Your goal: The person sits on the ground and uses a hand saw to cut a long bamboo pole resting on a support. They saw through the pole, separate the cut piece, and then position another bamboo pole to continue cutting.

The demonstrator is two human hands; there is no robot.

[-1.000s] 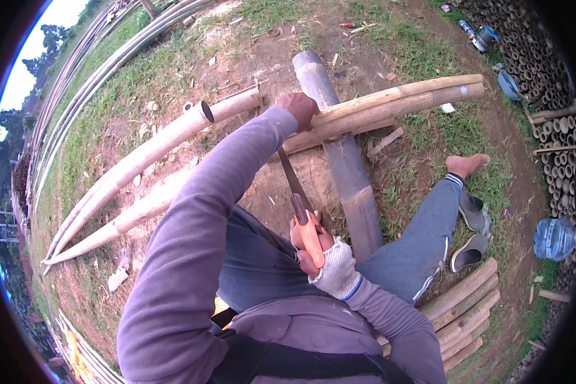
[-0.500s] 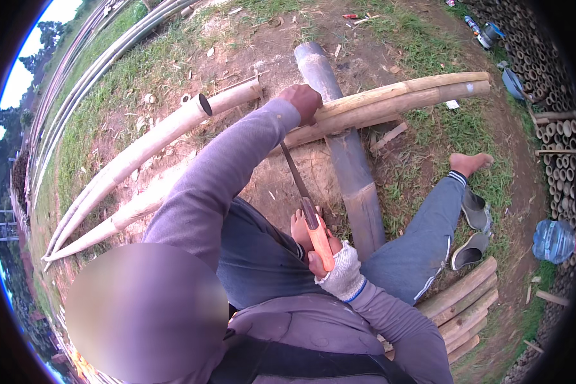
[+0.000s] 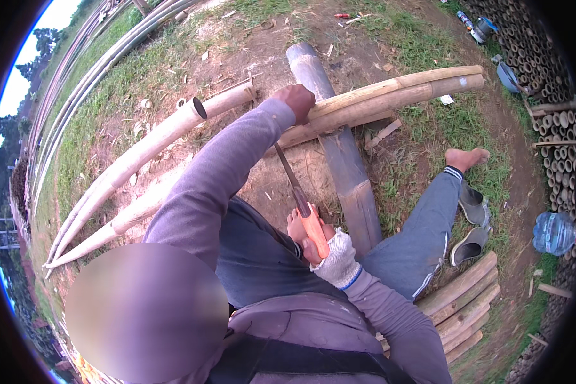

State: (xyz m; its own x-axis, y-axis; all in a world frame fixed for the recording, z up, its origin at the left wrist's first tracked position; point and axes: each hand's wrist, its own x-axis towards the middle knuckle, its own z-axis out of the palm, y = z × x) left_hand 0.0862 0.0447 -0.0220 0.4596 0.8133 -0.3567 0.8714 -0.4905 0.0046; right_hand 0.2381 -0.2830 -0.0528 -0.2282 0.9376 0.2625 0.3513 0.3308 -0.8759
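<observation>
While the right hand [image 3: 335,259] wraps closed fingers round the saw [image 3: 299,195], the left hand [image 3: 296,102] sits on bamboo poles [image 3: 390,105] across a dark log [image 3: 349,169], finger closure unclear. Sleeve [image 3: 237,160] blocks cut progress; short lengths [image 3: 461,307], apparently finished, lie lower right. Bare foot [image 3: 294,225] crowds handle.

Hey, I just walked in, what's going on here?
A seated person has their bare left hand on two pale poles that lie across a thick dark pole. Their gloved right hand grips the saw by its orange handle. The blade points up toward the pale poles; I can't tell whether it's in a cut. Shorter pieces lie side by side at the person's right.
</observation>
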